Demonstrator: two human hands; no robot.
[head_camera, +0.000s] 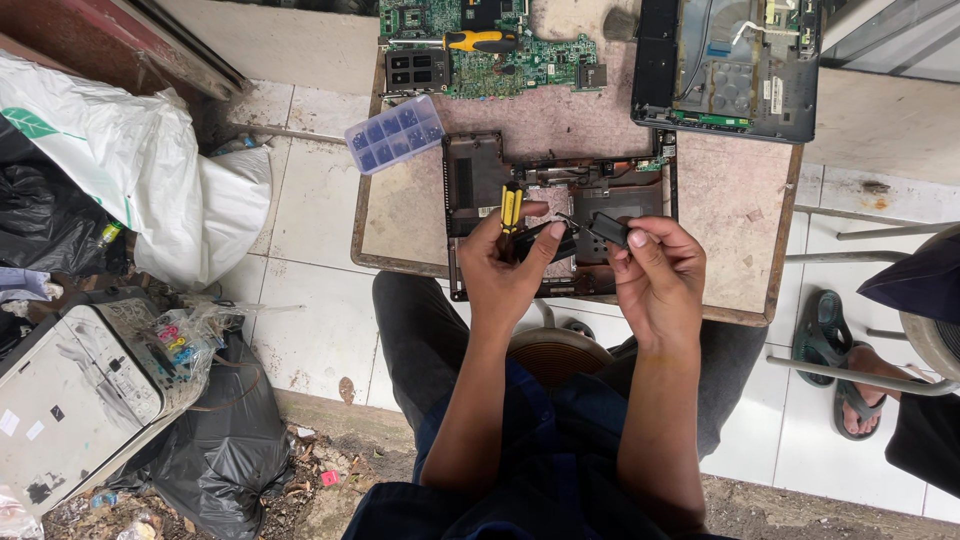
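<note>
- Tiled floor (310, 210) lies under a small brown worktop (410, 215) at the centre top of the frame; a white bag (130, 160) sits at upper left and a printer (70, 395) at lower left.
- On the worktop lies an opened laptop base (480, 180), just above the hands, with a green board (520, 60) and a yellow-handled screwdriver (480, 40) at the top edge.
- A second laptop shell (730, 65) rests at upper right, and a clear blue screw box (393, 133) sits at the worktop's left side.
- Left hand (505, 270) is closed around a yellow-and-black tool (511, 208), thumb pressed along it, the tool's tip end pointing up toward the base.
- Right hand (655, 275) pinches a small black part (610, 228) between thumb and fingers, held just above the base's near edge.
- A thin wire seems to run from the part toward the left hand, though it is too fine to be sure of.
- Judging from this, the step in hand is work on a small piece taken from the base; a careful next move would call for a steady grip on the part and a fine aim with the tool.
- Both forearms reach forward from the lap, wrists close together, elbows tucked.
- Another person's sandalled foot (845, 385) shows at right.
</note>
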